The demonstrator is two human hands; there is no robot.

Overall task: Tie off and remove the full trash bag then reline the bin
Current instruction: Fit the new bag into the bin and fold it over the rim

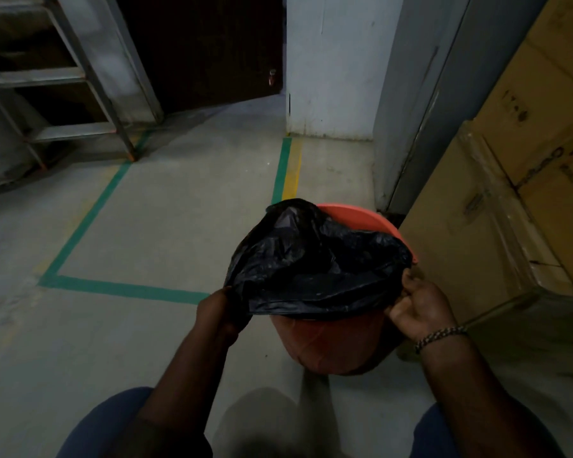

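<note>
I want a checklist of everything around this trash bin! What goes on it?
Surface: grey concrete floor marked with green tape lines.
Job's things: orange bin upright on the floor; black trash bag draped over its mouth, far rim uncovered.
Clutter: cardboard boxes stacked to the right of the bin.
Hands: left hand grips the bag's left edge; right hand pinches its right edge.
Cables: nothing seen.
Surroundings: metal rack far left; dark doorway ahead.
</note>
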